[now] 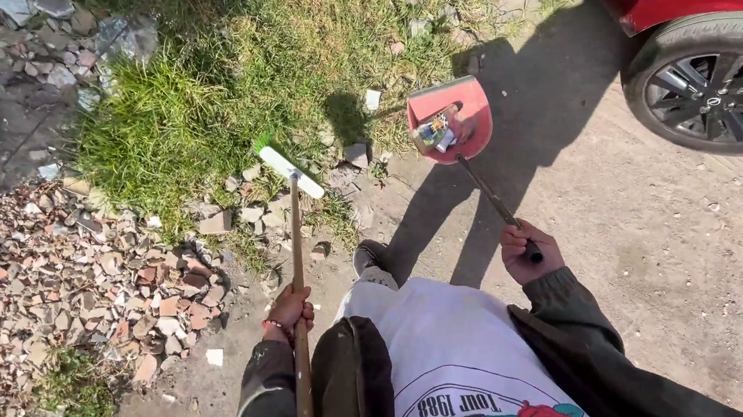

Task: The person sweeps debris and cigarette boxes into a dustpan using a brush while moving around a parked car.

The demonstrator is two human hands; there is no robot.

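Note:
My left hand (289, 310) grips the wooden handle of a broom (295, 244). The broom's green-and-white head rests at the edge of the grass. My right hand (526, 252) holds the dark handle of a red long-handled dustpan (452, 119). The pan sits out in front of me on the dirt and carries a few crumpled bits of litter (435, 132). My shoe (367, 256) shows between the two handles.
A patch of grass (221, 86) lies ahead, bordered by broken brick and stone rubble (93, 274) to the left. A red car with a black wheel (719, 85) stands at the upper right. Bare dirt ground (671, 260) spreads on the right.

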